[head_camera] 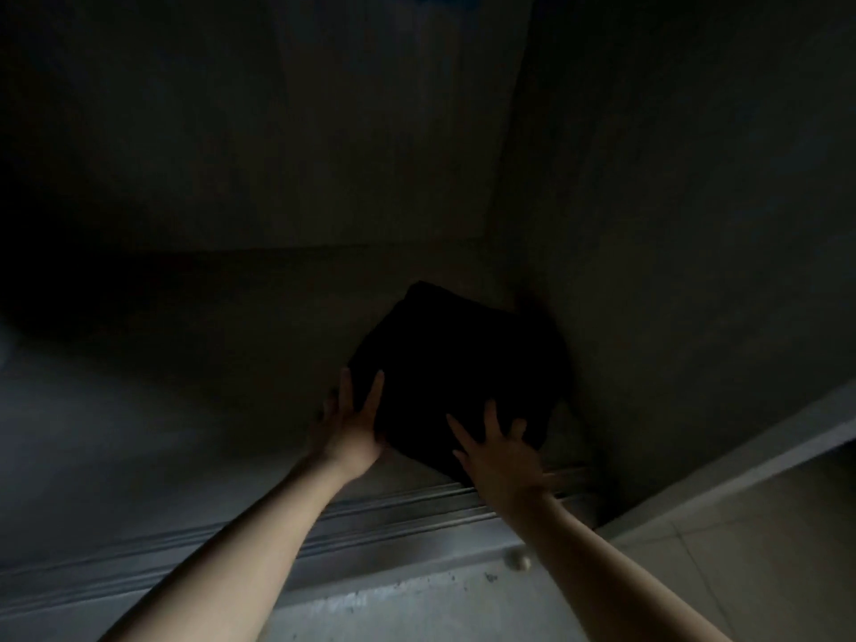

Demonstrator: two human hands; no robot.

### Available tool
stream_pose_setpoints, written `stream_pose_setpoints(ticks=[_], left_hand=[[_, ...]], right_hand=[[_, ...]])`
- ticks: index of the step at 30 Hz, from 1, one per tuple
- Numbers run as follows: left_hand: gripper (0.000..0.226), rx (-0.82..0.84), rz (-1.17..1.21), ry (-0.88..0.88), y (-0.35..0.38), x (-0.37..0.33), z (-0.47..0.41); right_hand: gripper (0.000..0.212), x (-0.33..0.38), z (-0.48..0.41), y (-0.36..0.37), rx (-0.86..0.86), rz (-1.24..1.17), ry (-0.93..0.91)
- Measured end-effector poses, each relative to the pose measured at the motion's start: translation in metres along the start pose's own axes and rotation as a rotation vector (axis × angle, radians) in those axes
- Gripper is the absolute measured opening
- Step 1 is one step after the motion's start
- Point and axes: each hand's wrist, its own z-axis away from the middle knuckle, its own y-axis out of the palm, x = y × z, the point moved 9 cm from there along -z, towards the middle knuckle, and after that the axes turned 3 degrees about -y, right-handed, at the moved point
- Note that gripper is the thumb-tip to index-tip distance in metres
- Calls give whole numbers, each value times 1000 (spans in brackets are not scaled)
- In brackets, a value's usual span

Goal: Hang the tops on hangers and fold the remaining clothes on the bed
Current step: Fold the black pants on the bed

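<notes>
A folded black garment (456,359) lies on the floor of a dark wardrobe, pushed into its right rear corner. My left hand (354,421) presses flat against the garment's left side, fingers straight and pointing up. My right hand (498,449) lies on the garment's near right edge with its fingers spread over the cloth. Both forearms reach in from the bottom of the view. The garment's details are lost in the dark.
The wardrobe's sliding-door track (393,512) runs across in front of the garment. Its right side wall (671,224) stands close beside the garment. A pale tiled floor (741,549) shows at the lower right. The wardrobe floor (162,386) stretches left.
</notes>
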Motion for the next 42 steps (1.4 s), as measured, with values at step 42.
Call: stream_pose_setpoints(ticks=[42], left_hand=[[60, -97, 102, 96, -120, -55, 91]], right_hand=[[58, -8, 68, -138, -164, -113, -87]])
